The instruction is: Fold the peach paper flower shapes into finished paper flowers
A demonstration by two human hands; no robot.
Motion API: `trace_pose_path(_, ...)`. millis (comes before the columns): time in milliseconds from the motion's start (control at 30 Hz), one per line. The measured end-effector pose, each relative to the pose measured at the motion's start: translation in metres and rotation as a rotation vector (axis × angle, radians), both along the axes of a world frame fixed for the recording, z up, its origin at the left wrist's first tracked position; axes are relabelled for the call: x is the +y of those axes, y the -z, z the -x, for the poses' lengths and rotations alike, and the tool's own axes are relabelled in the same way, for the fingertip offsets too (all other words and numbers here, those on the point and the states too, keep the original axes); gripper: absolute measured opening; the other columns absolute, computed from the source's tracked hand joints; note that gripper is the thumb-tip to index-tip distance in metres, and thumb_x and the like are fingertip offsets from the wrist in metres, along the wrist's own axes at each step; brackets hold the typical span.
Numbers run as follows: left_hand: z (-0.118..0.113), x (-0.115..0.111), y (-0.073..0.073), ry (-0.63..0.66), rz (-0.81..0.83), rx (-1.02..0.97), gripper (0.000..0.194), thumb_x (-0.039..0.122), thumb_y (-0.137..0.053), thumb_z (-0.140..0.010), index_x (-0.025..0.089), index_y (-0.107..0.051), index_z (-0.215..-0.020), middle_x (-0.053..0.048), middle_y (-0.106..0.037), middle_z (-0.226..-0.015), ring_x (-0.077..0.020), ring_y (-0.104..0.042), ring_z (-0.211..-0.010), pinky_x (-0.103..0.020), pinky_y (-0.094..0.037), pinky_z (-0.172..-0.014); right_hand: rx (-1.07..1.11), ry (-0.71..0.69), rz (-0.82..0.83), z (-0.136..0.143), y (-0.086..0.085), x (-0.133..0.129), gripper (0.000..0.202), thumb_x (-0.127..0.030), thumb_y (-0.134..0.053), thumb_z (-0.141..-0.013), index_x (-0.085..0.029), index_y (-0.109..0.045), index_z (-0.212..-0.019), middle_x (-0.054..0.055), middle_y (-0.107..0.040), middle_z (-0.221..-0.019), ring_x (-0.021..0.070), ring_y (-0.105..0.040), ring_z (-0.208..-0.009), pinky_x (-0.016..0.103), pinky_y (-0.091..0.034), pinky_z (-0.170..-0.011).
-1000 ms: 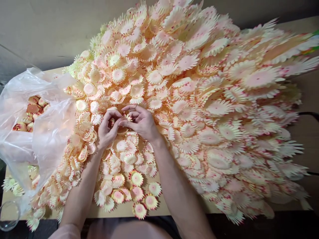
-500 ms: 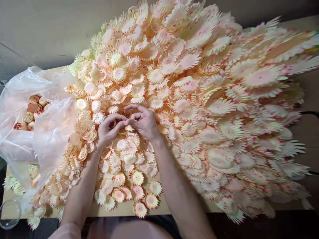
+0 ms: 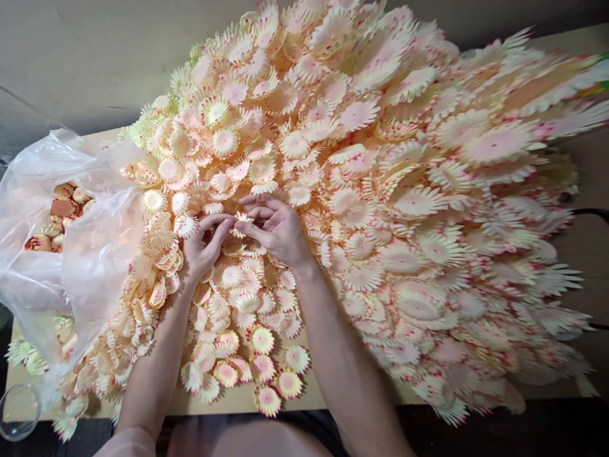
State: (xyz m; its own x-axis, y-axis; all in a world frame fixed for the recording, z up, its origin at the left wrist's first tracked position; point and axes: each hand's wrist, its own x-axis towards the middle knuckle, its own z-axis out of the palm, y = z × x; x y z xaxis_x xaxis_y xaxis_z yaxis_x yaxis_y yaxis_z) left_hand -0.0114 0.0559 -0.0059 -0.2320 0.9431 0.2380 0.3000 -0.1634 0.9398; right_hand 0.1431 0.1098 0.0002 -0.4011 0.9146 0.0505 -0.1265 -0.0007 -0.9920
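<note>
A small cream paper-like flower piece (image 3: 242, 225) with a fringed edge is between my two hands, above the heap of similar pieces. My right hand (image 3: 280, 233) pinches it with thumb and forefinger, its other fingers loosely bent and lifted. From the other side, my left hand (image 3: 202, 249) has thumb and forefinger pressed together at the piece's left edge. Its remaining fingers curl underneath and are partly hidden. Below the hands, between my forearms, lie more flower pieces (image 3: 233, 276), some with redder rims (image 3: 262, 367).
A large heap of pale fringed flower pieces (image 3: 356, 216) covers most of the table (image 3: 190, 401). At left, a translucent plastic bag (image 3: 102, 254) has reddish-tipped pieces (image 3: 64, 208) showing at its opening. A clear round container (image 3: 19, 412) stands at the lower left corner.
My hands have moved slightly apart, and the flower piece between the fingertips shows more. My right hand has turned a little, its fingers opening outward.
</note>
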Motion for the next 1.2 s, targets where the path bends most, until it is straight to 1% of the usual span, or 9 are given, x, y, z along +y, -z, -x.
trace_pose_path(167, -0.001, 0.000, 0.003, 0.012, 0.054, -0.053, 0.031, 0.052, -0.073, -0.080, 0.020, -0.075, -0.081, -0.003, -0.072, -0.079, -0.0146, -0.061, -0.072, -0.028, -0.049, -0.069, -0.002, 0.023, -0.042, 0.001, 0.001, -0.001, 0.046, -0.049, -0.082, -0.071, -0.020, -0.058, -0.097, -0.003, -0.058, -0.072, 0.0094, -0.056, -0.061, 0.022, -0.050, -0.059)
trace_pose_path(267, -0.001, 0.000, 0.006, 0.015, 0.066, -0.062, 0.030, 0.051, -0.080, -0.073, 0.022, -0.075, -0.081, -0.001, -0.070, -0.075, -0.0123, -0.055, -0.064, -0.027, -0.045, -0.061, -0.012, 0.035, -0.066, 0.002, 0.004, -0.001, 0.046, -0.051, -0.082, -0.070, -0.021, -0.057, -0.095, -0.002, -0.060, -0.079, 0.0092, -0.058, -0.063, 0.021, -0.049, -0.057)
trace_pose_path(367, -0.001, 0.001, 0.009, -0.002, 0.063, -0.070, 0.030, 0.049, -0.082, -0.070, 0.022, -0.075, -0.078, 0.000, -0.067, -0.071, -0.0124, -0.054, -0.063, -0.027, -0.044, -0.061, -0.038, 0.033, -0.079, 0.001, 0.006, 0.000, 0.047, -0.052, -0.081, -0.071, -0.021, -0.057, -0.096, -0.001, -0.061, -0.076, 0.0103, -0.059, -0.063, 0.021, -0.049, -0.055)
trace_pose_path(533, 0.002, 0.003, 0.008, -0.012, 0.031, -0.010, 0.028, 0.048, -0.075, -0.078, 0.020, -0.073, -0.076, -0.002, -0.068, -0.073, -0.0134, -0.056, -0.065, -0.028, -0.044, -0.064, -0.024, -0.022, -0.034, 0.002, 0.008, 0.000, 0.047, -0.054, -0.077, -0.075, -0.021, -0.063, -0.105, 0.002, -0.066, -0.080, 0.0138, -0.065, -0.073, 0.026, -0.056, -0.069)
trace_pose_path(633, 0.003, 0.004, 0.007, -0.011, 0.021, 0.048, 0.028, 0.047, -0.069, -0.084, 0.019, -0.072, -0.079, -0.001, -0.069, -0.074, -0.0129, -0.054, -0.062, -0.028, -0.042, -0.062, 0.008, -0.039, 0.006, 0.003, 0.008, 0.001, 0.053, -0.048, -0.085, -0.068, -0.020, -0.064, -0.108, 0.001, -0.067, -0.081, 0.0134, -0.066, -0.075, 0.027, -0.057, -0.076)
trace_pose_path(733, 0.004, 0.006, 0.007, -0.024, -0.016, 0.063, 0.029, 0.048, -0.067, -0.086, 0.020, -0.071, -0.080, -0.002, -0.070, -0.076, -0.0142, -0.057, -0.066, -0.029, -0.044, -0.066, 0.013, -0.029, 0.019, 0.003, 0.007, 0.001, 0.053, -0.042, -0.088, -0.064, -0.018, -0.066, -0.106, 0.000, -0.068, -0.079, 0.0126, -0.065, -0.074, 0.026, -0.057, -0.075)
trace_pose_path(967, 0.001, 0.005, 0.004, -0.017, 0.006, -0.022, 0.031, 0.049, -0.065, -0.087, 0.019, -0.065, -0.078, -0.001, -0.065, -0.072, -0.0140, -0.059, -0.068, -0.028, -0.046, -0.068, 0.003, -0.047, 0.021, 0.000, 0.005, 0.000, 0.047, -0.043, -0.084, -0.071, -0.018, -0.067, -0.106, 0.000, -0.070, -0.075, 0.0122, -0.065, -0.066, 0.024, -0.055, -0.065)
trace_pose_path(1100, 0.000, 0.004, -0.001, 0.023, 0.026, -0.210, 0.040, 0.048, -0.082, -0.071, 0.019, -0.057, -0.084, 0.002, -0.062, -0.074, -0.0089, -0.054, -0.059, -0.023, -0.044, -0.059, 0.000, -0.120, 0.023, -0.001, 0.007, 0.000, 0.048, -0.043, -0.082, -0.073, -0.019, -0.065, -0.110, 0.002, -0.072, -0.080, 0.0140, -0.068, -0.069, 0.026, -0.058, -0.067)
trace_pose_path(1200, 0.001, 0.005, -0.002, -0.062, -0.004, -0.210, 0.045, 0.041, -0.090, -0.060, 0.019, -0.061, -0.086, 0.003, -0.063, -0.075, -0.0080, -0.054, -0.061, -0.021, -0.043, -0.058, -0.009, -0.159, 0.032, -0.002, 0.008, 0.000, 0.044, -0.041, -0.079, -0.077, -0.020, -0.065, -0.113, 0.002, -0.073, -0.083, 0.0144, -0.069, -0.072, 0.026, -0.058, -0.069)
